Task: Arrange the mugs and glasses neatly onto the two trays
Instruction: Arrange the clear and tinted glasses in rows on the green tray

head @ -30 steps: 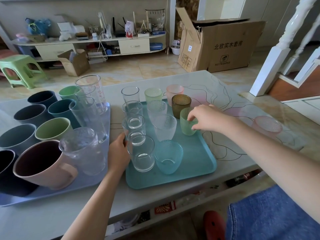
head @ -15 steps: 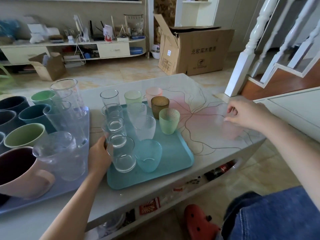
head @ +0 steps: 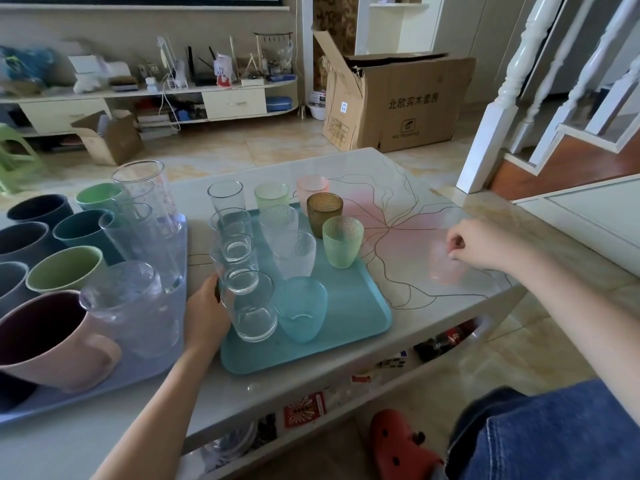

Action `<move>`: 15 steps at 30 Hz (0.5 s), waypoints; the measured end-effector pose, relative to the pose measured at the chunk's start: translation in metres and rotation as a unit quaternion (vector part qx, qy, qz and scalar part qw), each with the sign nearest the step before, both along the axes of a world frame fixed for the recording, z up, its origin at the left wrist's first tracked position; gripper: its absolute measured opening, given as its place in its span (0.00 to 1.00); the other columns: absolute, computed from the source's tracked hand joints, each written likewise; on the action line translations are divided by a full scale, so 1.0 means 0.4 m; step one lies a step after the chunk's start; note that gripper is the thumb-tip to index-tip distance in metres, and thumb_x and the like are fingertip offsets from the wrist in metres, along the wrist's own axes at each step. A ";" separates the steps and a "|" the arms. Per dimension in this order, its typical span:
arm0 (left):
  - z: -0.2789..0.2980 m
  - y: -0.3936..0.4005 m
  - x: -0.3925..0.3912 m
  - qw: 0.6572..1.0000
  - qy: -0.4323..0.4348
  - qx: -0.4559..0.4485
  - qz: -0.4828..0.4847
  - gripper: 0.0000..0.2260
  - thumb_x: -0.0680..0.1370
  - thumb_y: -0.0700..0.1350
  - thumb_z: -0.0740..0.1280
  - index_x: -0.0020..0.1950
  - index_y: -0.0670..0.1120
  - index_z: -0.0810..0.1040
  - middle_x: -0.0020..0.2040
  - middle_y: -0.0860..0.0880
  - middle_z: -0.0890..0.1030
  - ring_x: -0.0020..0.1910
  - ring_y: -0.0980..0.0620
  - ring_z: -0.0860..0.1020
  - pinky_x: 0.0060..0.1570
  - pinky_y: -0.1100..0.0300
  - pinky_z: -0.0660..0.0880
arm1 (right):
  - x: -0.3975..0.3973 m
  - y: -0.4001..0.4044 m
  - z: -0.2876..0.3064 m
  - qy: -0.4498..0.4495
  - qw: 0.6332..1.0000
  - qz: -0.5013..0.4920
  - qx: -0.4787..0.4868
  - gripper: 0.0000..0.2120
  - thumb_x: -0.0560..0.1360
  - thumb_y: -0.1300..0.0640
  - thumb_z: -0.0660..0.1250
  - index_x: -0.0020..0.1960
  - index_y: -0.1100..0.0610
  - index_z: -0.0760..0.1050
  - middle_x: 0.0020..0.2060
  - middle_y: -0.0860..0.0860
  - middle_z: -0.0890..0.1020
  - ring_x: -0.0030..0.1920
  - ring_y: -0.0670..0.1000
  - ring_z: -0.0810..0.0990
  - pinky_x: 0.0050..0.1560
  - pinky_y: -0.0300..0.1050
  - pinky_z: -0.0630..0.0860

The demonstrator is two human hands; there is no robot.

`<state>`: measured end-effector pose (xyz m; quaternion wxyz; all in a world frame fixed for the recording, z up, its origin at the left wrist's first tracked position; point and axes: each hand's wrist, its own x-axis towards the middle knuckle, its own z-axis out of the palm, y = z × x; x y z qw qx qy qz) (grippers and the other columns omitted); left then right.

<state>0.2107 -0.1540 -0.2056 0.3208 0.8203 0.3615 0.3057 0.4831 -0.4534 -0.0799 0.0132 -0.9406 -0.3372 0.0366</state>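
A teal tray (head: 360,306) in the middle of the table holds several glasses, among them a green textured one (head: 342,241), an amber one (head: 323,213) and a teal one (head: 301,308). My left hand (head: 207,315) grips the tray's left edge beside a clear glass (head: 251,306). On the left a blue tray (head: 138,372) carries several mugs and tall clear glasses, with a pink mug (head: 52,337) nearest. My right hand (head: 483,244) pinches the rim of a pale pink glass (head: 443,263) that stands on the table right of the teal tray.
The table (head: 398,188) ends just right of the pink glass. A big cardboard box (head: 398,102) stands on the floor behind, white stair posts (head: 498,109) to the right. My denim-clad knee (head: 554,434) and a red shoe (head: 398,445) are below the table edge.
My right hand left the green glass on the teal tray, moved right across the table and took hold of the pale pink glass. My left hand stayed at the tray edge.
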 end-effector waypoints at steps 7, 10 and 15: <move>-0.006 0.005 0.000 1.000 -0.009 -0.011 0.003 0.20 0.73 0.53 0.58 0.60 0.45 0.76 0.49 0.41 0.83 0.46 0.41 0.79 0.45 0.51 0.74 | -0.209 0.086 0.070 -0.039 0.985 0.169 0.014 0.05 0.74 0.48 0.66 0.48 0.42 0.78 0.45 0.40 0.80 0.49 0.48 0.77 0.45 0.43 0.68; -0.004 0.005 0.001 1.000 -0.010 -0.020 0.005 0.21 0.72 0.54 0.57 0.59 0.45 0.77 0.49 0.41 0.83 0.45 0.41 0.79 0.44 0.53 0.74 | -0.235 0.114 0.046 -0.042 0.979 0.199 -0.019 0.07 0.74 0.49 0.65 0.51 0.44 0.78 0.50 0.41 0.81 0.54 0.49 0.77 0.49 0.42 0.66; 0.006 -0.005 -0.002 0.999 -0.011 -0.033 -0.001 0.20 0.72 0.52 0.59 0.58 0.44 0.77 0.48 0.43 0.82 0.43 0.45 0.77 0.43 0.57 0.68 | -0.236 0.125 0.003 -0.007 0.976 0.207 -0.061 0.05 0.73 0.51 0.67 0.48 0.44 0.79 0.49 0.43 0.81 0.53 0.49 0.78 0.45 0.40 0.65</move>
